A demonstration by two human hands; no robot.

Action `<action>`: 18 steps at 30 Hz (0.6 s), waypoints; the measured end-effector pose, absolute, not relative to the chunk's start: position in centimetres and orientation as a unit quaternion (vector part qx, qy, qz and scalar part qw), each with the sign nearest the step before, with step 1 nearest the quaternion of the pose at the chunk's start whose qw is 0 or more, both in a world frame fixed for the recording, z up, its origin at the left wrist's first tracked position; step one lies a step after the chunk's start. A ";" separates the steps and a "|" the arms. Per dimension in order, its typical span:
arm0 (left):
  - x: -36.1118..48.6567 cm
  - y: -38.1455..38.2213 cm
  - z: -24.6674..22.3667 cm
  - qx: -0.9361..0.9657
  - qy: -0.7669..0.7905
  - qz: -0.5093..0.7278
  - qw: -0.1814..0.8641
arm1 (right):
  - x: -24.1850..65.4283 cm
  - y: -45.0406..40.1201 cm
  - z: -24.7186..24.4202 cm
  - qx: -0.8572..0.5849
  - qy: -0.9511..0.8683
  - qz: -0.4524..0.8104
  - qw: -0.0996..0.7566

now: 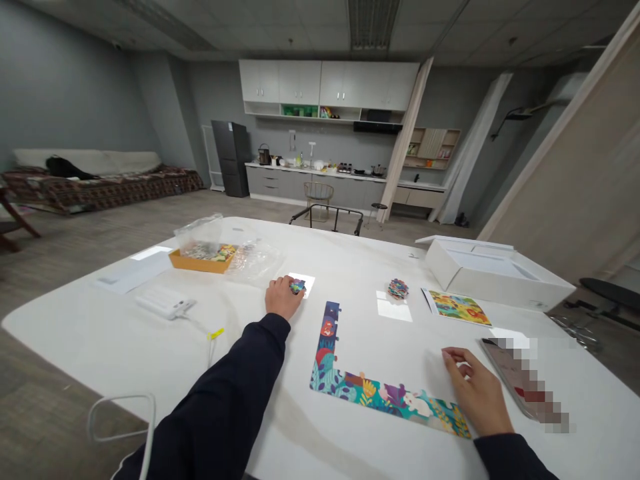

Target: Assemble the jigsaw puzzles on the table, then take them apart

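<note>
- L-shaped jigsaw border point(350, 387): is lying flat on the white table point(115, 333), with its corner toward the lower left, its long arm running right and its short arm pointing away from the person.
- Progress: two joined arms are lying assembled; the other sides and the interior are showing bare table.
- Left hand point(283, 299): is closing its grip on colourful puzzle pieces point(297, 287) beyond the short arm's far end.
- Right hand point(477, 387): is curling its fingers just beyond the long arm's end; whether its grip holds anything is hidden.
- Surroundings: a loose pile of pieces point(398, 289) is sitting near a printed picture card point(459, 307); an orange tray point(200, 261) is holding more pieces.
</note>
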State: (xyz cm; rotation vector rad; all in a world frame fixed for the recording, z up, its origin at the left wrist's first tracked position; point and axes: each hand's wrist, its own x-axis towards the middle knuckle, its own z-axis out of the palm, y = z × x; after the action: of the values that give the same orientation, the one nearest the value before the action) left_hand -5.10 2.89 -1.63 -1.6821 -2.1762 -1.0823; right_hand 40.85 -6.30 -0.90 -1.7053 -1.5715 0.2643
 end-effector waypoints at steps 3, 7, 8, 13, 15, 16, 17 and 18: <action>-5.0 3.1 -1.8 -0.572 -0.726 -0.376 0.073 | 40.7 -6.2 -0.8 -0.669 -0.621 0.109 0.394; -5.3 3.4 -2.1 -0.553 -0.728 -0.399 0.064 | 40.8 -6.1 -1.1 -0.667 -0.621 0.124 0.392; -5.3 3.4 -2.1 -0.551 -0.729 -0.402 0.060 | 40.9 -6.0 -1.2 -0.667 -0.621 0.126 0.393; -5.4 3.7 -2.3 -0.541 -0.727 -0.421 0.030 | 41.1 -5.9 -1.4 -0.660 -0.620 0.134 0.403; -5.3 3.7 -2.3 -0.534 -0.720 -0.443 0.018 | 40.9 -6.0 -1.2 -0.660 -0.614 0.137 0.411; -5.3 3.7 -2.3 -0.532 -0.716 -0.452 0.014 | 40.8 -6.1 -1.0 -0.660 -0.611 0.137 0.415; -5.3 3.7 -2.3 -0.531 -0.713 -0.457 0.015 | 40.7 -6.2 -0.9 -0.660 -0.608 0.136 0.420; -5.2 3.7 -2.3 -0.531 -0.712 -0.459 0.023 | 40.6 -6.3 -0.7 -0.659 -0.606 0.136 0.424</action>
State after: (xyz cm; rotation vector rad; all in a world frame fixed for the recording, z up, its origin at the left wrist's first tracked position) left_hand -5.23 3.74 -2.26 -1.6454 -2.2032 -1.4207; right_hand 40.56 -6.30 -0.68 -1.6500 -1.5168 0.3394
